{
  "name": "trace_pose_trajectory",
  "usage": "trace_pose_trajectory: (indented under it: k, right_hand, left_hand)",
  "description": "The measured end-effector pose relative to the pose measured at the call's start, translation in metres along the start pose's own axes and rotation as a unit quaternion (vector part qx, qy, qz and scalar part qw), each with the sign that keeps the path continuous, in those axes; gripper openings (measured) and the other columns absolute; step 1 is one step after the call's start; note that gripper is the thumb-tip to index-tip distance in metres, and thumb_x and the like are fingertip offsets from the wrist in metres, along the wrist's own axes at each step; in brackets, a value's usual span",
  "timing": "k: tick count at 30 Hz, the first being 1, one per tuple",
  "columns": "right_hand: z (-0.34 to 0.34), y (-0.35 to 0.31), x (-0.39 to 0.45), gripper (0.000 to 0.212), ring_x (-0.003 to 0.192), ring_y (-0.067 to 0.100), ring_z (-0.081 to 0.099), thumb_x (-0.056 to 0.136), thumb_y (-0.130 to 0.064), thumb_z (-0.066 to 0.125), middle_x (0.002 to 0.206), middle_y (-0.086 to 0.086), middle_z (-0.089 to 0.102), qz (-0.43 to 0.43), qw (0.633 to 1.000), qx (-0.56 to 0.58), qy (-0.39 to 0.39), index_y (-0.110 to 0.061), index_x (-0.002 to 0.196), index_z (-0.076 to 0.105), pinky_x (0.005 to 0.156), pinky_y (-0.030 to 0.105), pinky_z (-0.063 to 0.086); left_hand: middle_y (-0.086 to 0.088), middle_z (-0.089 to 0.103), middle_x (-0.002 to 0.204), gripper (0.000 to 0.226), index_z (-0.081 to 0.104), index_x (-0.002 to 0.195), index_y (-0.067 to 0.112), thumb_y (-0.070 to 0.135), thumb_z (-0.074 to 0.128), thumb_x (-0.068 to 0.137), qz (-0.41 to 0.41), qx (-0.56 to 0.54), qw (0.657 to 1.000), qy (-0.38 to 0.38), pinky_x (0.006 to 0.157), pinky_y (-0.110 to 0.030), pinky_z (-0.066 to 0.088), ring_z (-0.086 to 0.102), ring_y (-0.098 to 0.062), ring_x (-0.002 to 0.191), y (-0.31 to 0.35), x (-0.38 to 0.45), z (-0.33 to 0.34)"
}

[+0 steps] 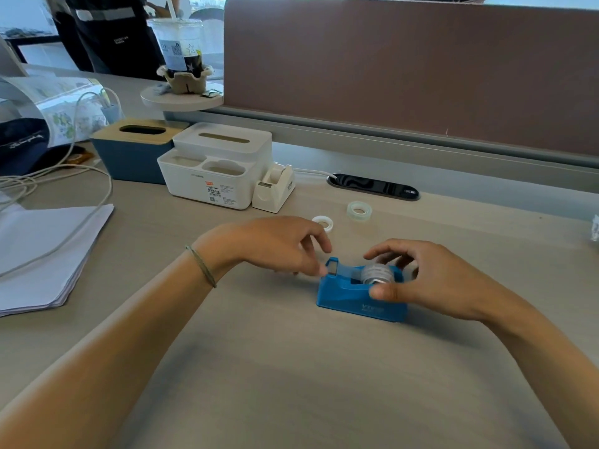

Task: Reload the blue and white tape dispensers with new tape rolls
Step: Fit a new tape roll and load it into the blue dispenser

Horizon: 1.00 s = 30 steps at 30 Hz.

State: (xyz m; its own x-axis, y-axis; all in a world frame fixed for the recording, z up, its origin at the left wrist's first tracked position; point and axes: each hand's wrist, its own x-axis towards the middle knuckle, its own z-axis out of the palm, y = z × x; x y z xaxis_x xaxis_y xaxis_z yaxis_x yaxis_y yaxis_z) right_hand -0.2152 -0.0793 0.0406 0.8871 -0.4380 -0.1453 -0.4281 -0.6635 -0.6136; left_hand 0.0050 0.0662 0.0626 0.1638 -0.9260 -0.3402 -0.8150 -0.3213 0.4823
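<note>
The blue tape dispenser (351, 294) sits on the desk in front of me with a tape roll (377, 273) in its cradle. My right hand (431, 280) wraps its thumb and fingers around that roll. My left hand (282, 244) pinches at the dispenser's cutter end, where a strip of tape runs from the roll. The white tape dispenser (275, 189) stands further back beside a white organizer. A clear tape roll (359, 210) and a white empty core (323, 222) lie on the desk between the two dispensers.
A white desk organizer (214, 166) and a blue tissue box (133, 150) stand at the back left. A stack of paper (42, 251) and cables lie at the left. A brown partition (405, 66) closes the back, with a cable slot (372, 187) below it. A drink cup (181, 50) rests on a small shelf.
</note>
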Motion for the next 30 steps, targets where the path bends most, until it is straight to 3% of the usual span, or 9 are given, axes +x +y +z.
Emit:
trace_pose_trajectory:
  k: [2,4,9,14,17,19,21,25,30]
  right_hand:
    - [0.000,-0.001,-0.002,0.064,0.089,-0.002,0.063,0.059,-0.060,0.087,0.105,-0.023,0.068,0.005,0.998,-0.062,-0.027,-0.043,0.116,0.064,0.079,0.024,0.052]
    - [0.004,-0.003,-0.002,0.064,0.088,0.001,0.064,0.055,-0.055,0.089,0.102,-0.019,0.070,0.003,0.995,-0.100,-0.022,-0.040,0.112,0.063,0.083,0.033,0.056]
    - [0.005,-0.005,-0.004,0.056,0.085,0.003,0.066,0.059,-0.046,0.091,0.098,-0.016,0.072,0.005,0.996,-0.090,-0.005,-0.037,0.108,0.066,0.081,0.033,0.058]
    - [-0.002,0.003,-0.007,0.057,0.087,0.008,0.066,0.059,-0.047,0.090,0.099,-0.012,0.074,0.013,0.996,-0.079,0.046,-0.033,0.111,0.070,0.080,0.036,0.057]
    - [-0.017,0.018,-0.012,0.061,0.089,0.010,0.066,0.057,-0.042,0.092,0.100,-0.013,0.073,0.024,0.991,-0.060,0.115,-0.032,0.113,0.070,0.081,0.034,0.056]
    - [-0.031,0.033,-0.015,0.062,0.093,0.011,0.066,0.057,-0.036,0.093,0.103,-0.011,0.073,0.040,0.985,-0.034,0.161,-0.030,0.114,0.070,0.083,0.032,0.056]
    - [-0.047,0.052,-0.019,0.060,0.094,0.011,0.066,0.058,-0.033,0.093,0.104,-0.010,0.072,0.052,0.978,-0.016,0.199,-0.029,0.113,0.070,0.084,0.032,0.056]
    - [-0.079,0.094,-0.025,0.062,0.088,0.007,0.061,0.060,-0.031,0.093,0.108,-0.009,0.072,0.076,0.965,-0.021,0.251,-0.027,0.118,0.071,0.080,0.026,0.049]
    - [-0.124,0.143,-0.030,0.060,0.085,0.016,0.059,0.060,-0.030,0.093,0.103,-0.001,0.066,0.105,0.946,-0.091,0.292,-0.026,0.117,0.073,0.079,0.033,0.051]
  left_hand:
    - [0.017,0.058,0.128,0.068,0.048,0.140,0.037,0.050,0.077,0.080,0.027,0.033,0.999,-0.026,0.081,-0.019,0.049,0.062,-0.001,0.085,0.003,-0.001,0.004]
    - [0.018,0.057,0.131,0.074,0.048,0.142,0.034,0.049,0.080,0.077,0.043,0.055,0.997,-0.042,0.075,-0.010,0.038,0.058,0.005,0.082,0.005,0.003,0.012]
    - [0.014,0.068,0.107,0.051,0.069,0.120,0.027,0.047,0.082,0.076,0.058,0.045,0.997,0.024,0.074,-0.012,0.046,0.063,-0.002,0.090,0.003,0.009,0.016]
    - [0.024,0.068,0.093,0.040,0.072,0.114,0.028,0.033,0.085,0.076,0.069,-0.071,0.987,0.124,0.071,-0.005,0.049,0.066,-0.003,0.092,0.003,0.015,0.023]
    - [0.024,0.074,0.093,0.040,0.074,0.114,0.025,0.022,0.087,0.075,0.092,-0.166,0.964,0.188,0.070,-0.008,0.051,0.067,0.003,0.086,0.018,0.034,0.033]
    - [0.012,0.075,0.101,0.046,0.073,0.120,0.017,0.019,0.086,0.076,0.093,-0.195,0.951,0.222,0.081,-0.020,0.058,0.068,-0.002,0.087,0.035,0.054,0.038]
    - [0.009,0.073,0.102,0.049,0.071,0.124,0.017,0.019,0.085,0.078,0.099,-0.193,0.944,0.248,0.087,-0.027,0.059,0.070,-0.006,0.092,0.057,0.077,0.042]
    - [0.020,0.069,0.092,0.042,0.072,0.121,0.021,0.021,0.082,0.081,0.130,-0.173,0.935,0.281,0.080,-0.021,0.058,0.073,-0.009,0.086,0.108,0.123,0.044]
    - [0.010,0.075,0.105,0.040,0.073,0.120,0.021,0.024,0.080,0.081,0.162,-0.139,0.930,0.298,0.085,-0.027,0.059,0.071,-0.008,0.088,0.161,0.185,0.054]
